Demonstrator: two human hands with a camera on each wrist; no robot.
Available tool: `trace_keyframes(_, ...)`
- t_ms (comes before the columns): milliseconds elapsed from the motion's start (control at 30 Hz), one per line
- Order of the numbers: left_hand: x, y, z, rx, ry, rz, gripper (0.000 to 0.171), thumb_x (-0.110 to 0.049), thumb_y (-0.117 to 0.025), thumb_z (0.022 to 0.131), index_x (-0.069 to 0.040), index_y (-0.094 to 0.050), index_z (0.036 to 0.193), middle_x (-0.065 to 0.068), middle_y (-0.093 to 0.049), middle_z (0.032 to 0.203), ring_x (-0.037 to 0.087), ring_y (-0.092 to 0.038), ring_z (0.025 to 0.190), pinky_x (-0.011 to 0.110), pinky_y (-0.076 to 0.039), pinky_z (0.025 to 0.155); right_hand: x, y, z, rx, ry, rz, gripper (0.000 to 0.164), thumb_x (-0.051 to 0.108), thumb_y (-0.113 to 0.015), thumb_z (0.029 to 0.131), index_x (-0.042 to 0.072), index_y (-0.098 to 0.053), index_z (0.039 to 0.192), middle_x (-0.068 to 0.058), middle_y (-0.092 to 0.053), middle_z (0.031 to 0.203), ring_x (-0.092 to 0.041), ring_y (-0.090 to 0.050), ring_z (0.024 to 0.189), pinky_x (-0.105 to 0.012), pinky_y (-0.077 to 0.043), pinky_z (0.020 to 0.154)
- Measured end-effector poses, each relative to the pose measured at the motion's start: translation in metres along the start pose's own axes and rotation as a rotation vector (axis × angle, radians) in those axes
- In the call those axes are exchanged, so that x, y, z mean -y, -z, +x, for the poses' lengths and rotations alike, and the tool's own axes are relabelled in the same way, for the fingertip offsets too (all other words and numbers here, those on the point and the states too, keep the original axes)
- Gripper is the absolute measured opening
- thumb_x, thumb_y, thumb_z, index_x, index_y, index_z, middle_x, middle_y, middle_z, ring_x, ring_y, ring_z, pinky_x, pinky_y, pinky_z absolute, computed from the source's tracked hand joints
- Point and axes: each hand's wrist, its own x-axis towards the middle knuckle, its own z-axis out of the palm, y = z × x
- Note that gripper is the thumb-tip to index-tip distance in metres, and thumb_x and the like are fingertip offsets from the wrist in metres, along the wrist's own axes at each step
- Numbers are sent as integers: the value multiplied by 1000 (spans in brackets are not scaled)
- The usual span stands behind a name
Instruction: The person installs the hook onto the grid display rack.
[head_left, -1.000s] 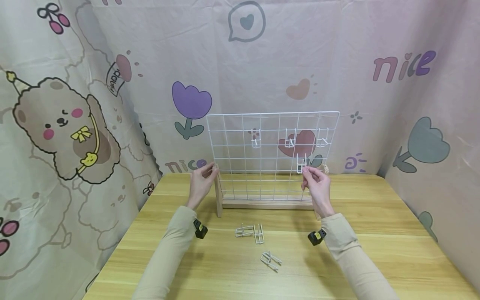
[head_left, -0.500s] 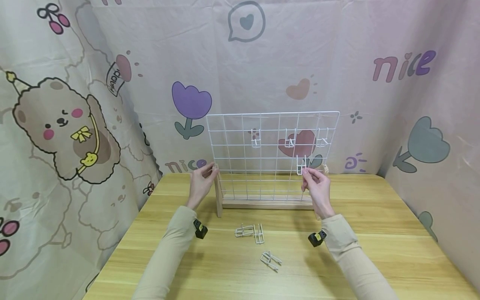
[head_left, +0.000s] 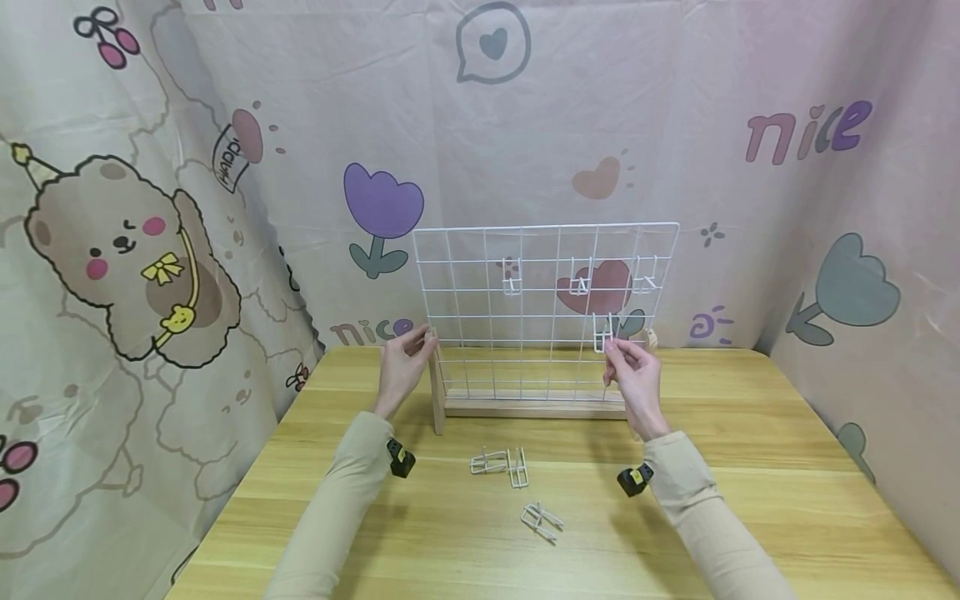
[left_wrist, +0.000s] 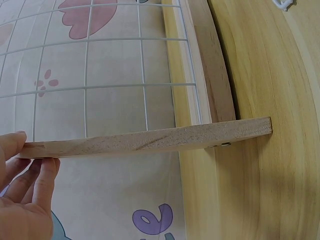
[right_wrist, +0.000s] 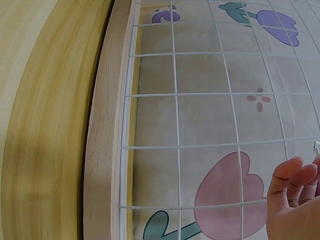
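While your left hand (head_left: 405,360) pinches wooden post (left_wrist: 150,140), your right hand (head_left: 636,372) pinches white hook (head_left: 603,335) at wire grid (head_left: 554,317), right of centre; seating unconfirmed. Risk: hook may drop if you release before it catches.

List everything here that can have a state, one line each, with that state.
Wooden stand: standing on the table
Wire grid: upright in the stand
Three hung hooks: on the grid
Three loose hooks: lying on the table
Left hand: pinching the stand's left upright
Right hand: pinching a seventh hook
Seventh hook: at the grid; whether hooked on, unclear
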Motion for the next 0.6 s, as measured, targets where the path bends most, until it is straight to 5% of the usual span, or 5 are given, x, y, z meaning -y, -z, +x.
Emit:
trace_keyframes(267,-2,0,-1,0,-4,5,39,-12,-66,97,5,-62,132,25,-65,131,39,-66,119,37,-56,101,-2,2,-2,4,-14,-1,26,12,-63,100,-6,-62,118,9,-64,73,-5,-56,60,-15,-51,50)
trace_keyframes(600,-1,0,-1,-4,-13,-5,38,-11,-66,97,6,-62,131,26,-65,131,39,-66,119,37,-56,101,-9,7,-6,21,-3,-57,19,9,-61,100,6,-62,119,11,-65,78,-5,-54,55,-17,-50,48)
